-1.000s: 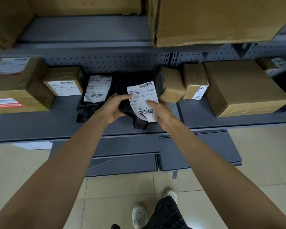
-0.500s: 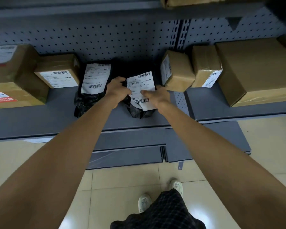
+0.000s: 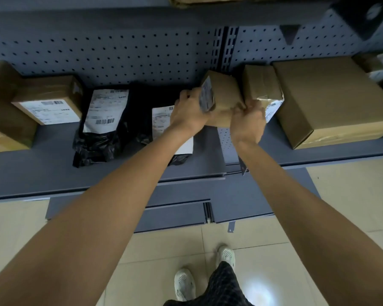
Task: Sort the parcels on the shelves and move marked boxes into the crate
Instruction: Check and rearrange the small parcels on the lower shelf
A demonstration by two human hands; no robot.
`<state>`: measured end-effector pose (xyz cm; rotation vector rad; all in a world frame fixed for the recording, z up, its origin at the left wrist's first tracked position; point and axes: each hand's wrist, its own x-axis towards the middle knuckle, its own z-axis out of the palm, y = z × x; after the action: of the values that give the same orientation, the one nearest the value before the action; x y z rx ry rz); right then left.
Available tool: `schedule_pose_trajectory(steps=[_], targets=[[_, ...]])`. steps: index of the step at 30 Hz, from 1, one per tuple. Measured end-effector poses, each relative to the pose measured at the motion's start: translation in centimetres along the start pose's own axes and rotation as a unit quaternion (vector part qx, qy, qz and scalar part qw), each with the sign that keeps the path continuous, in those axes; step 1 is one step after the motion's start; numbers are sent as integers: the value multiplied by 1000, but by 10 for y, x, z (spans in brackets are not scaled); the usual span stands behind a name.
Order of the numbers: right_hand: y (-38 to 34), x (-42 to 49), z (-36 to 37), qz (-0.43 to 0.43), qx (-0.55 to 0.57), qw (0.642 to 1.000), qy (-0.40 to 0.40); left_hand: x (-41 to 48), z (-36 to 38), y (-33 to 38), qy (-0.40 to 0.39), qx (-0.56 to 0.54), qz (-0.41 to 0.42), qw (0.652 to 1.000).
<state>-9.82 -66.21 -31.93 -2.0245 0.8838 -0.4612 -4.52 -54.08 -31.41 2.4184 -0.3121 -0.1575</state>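
A small brown cardboard box (image 3: 224, 96) with a label on its left face stands tilted at the middle of the grey shelf (image 3: 42, 166). My left hand (image 3: 189, 111) grips its left, labelled side. My right hand (image 3: 248, 120) holds its right lower corner. Left of my hands a black poly bag with a white label (image 3: 161, 120) lies on the shelf, partly hidden by my left forearm. A second black labelled bag (image 3: 102, 124) lies further left. No crate is in view.
Another small taped box (image 3: 261, 87) and a large brown box (image 3: 332, 100) sit right of the held box. At the left stand a labelled box (image 3: 49, 100) and a bigger carton (image 3: 0, 120). A pegboard back wall (image 3: 119, 51) closes the shelf. A lower shelf edge (image 3: 175, 215) and tiled floor lie below.
Both hands let go of the black bag, which now lies on the shelf, and moved right onto the small tilted brown box. The camera has tipped downward and closer.
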Motion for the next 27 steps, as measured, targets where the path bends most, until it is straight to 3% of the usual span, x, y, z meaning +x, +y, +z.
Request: schedule_pose_trajectory(steps=[3,6,9,12,18,23,25,27], targets=[[17,14,-10,-5,-34,997,-72,8,25,12,-58,-61,8,996],[27,19,-10,-9,-18,990,-141,11,41,16,-21,-120,2,993],[30,19,-7,-6,8,987,-161,13,46,11,25,-104,-17,994],[29,20,-6,9,50,982,-181,17,40,7,21,-111,-30,993],[17,12,-13,-59,111,977,-172,5,15,8,20,-216,-40,975],[-2,2,-10,-221,-28,962,-157,-12,0,19,65,-207,-34,976],[-5,0,-7,-241,-100,956,-135,-20,-4,29,79,-168,-25,982],[-4,0,-11,-233,-97,961,-111,-27,-9,37,67,-159,-11,985]])
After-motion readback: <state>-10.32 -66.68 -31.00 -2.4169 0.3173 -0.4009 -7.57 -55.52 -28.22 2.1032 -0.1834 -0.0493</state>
